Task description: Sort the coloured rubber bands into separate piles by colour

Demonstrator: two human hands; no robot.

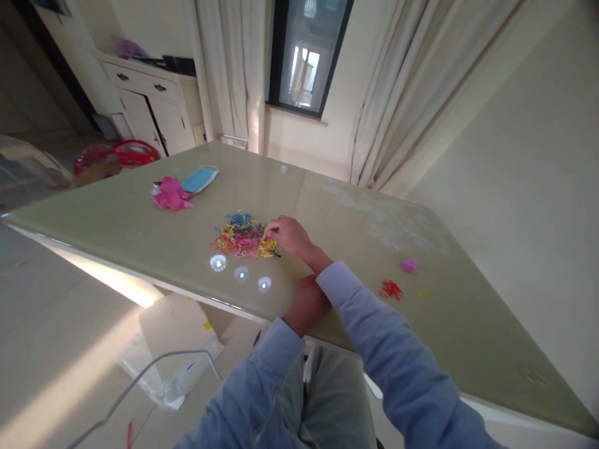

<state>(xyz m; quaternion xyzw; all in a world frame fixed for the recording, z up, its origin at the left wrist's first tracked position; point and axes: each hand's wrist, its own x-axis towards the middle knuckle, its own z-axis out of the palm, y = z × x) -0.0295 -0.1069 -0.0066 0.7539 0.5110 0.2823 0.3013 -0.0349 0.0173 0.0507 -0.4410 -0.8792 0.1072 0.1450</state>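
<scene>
Right hand (pixel 289 234) pinched at the right edge of the loose multicoloured pile of small elastic bands (pixel 242 236), mid pale-green glossy bench (pixel 140 218). Left hand (pixel 306 304) resting closed at the near edge, seemingly empty. Risk: bands snagging together, flicking onto the floor.

Soft daylight, three glare spots on the glossy table (pixel 140 231) (edges warped, tilted).

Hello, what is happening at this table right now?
A person in a blue shirt sits at a glossy table. The right hand reaches into a pile of small colourful bands, fingertips at its edge. The left hand rests near the table edge, partly hidden by the right sleeve. A small red cluster lies apart to the right. A pink paper and a blue face mask lie farther back.
</scene>
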